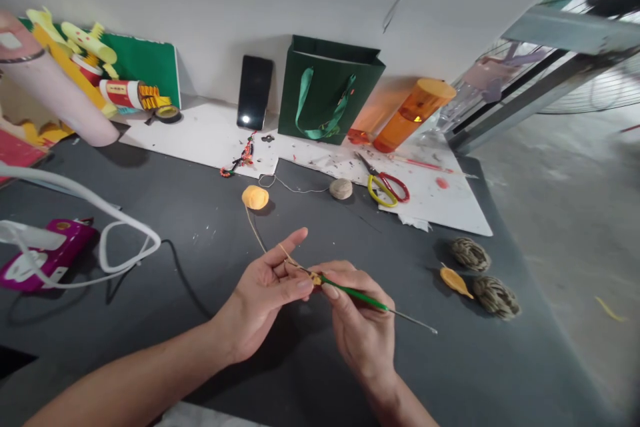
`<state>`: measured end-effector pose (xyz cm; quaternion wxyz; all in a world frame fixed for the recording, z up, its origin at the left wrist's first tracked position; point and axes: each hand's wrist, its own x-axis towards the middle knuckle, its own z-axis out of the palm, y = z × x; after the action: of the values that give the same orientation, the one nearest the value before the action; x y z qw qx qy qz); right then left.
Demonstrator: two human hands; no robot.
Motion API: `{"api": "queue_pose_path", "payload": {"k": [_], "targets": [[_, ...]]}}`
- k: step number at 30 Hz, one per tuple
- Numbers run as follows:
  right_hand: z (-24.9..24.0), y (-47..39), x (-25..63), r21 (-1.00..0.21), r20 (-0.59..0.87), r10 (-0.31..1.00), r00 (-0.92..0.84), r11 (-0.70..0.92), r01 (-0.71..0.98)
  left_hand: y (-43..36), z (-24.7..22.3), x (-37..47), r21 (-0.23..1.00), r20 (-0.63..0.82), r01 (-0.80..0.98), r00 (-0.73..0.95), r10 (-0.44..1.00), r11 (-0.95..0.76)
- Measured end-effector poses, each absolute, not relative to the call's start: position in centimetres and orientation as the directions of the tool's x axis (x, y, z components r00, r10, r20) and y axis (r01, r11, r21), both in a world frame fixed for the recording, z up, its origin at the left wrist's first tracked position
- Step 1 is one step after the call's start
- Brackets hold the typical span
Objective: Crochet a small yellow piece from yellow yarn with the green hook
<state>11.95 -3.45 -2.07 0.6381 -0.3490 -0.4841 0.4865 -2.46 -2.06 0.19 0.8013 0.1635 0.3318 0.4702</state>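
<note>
My right hand (364, 320) grips a crochet hook (361, 295) by its green handle; one thin metal end sticks out to the lower right. My left hand (267, 295) pinches a small piece of yellow crochet work (315, 278) between thumb and fingers, its index finger stretched out. The hook's other tip meets that piece, partly hidden by the fingers. Yellow yarn runs over the left index finger from a small yellow yarn ball (255, 197) on the dark table. Both hands nearly touch each other.
Scissors (384, 181), a beige thread ball (341, 188), a phone (255, 92) and a green paper bag (330, 90) stand or lie beyond the hands. Grey-green yarn bundles (497, 297) and a yellow leaf-shaped piece (455, 281) lie right. A white cable (150, 240) loops at left.
</note>
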Motion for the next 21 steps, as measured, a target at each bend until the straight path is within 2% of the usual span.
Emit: {"api": "queue_pose_path", "payload": {"k": [6, 14, 17, 21], "targets": [[-1.73, -3.08, 11.76, -0.906, 0.177, 0.984, 0.024, 0.172, -0.386, -2.45, 0.04, -2.41, 0.702, -0.321, -0.593, 0.230, 0.919, 0.394], [-2.07, -3.28, 12.19, -0.947, 0.171, 0.985, 0.016, 0.169, -0.275, -2.79, -0.15, -2.76, 0.911, -0.202, -0.338, 0.132, 0.971, 0.235], [-1.96, -3.24, 12.15, -0.951, 0.172, 0.985, 0.014, 0.170, -0.259, -2.76, -0.12, -2.83, 0.933, -0.190, -0.286, 0.123, 0.974, 0.218], [-1.78, -3.15, 12.18, -0.960, 0.131, 0.991, 0.017, 0.131, -0.249, -2.68, -0.13, -2.89, 0.912, -0.215, -0.321, 0.154, 0.964, 0.255]]}}
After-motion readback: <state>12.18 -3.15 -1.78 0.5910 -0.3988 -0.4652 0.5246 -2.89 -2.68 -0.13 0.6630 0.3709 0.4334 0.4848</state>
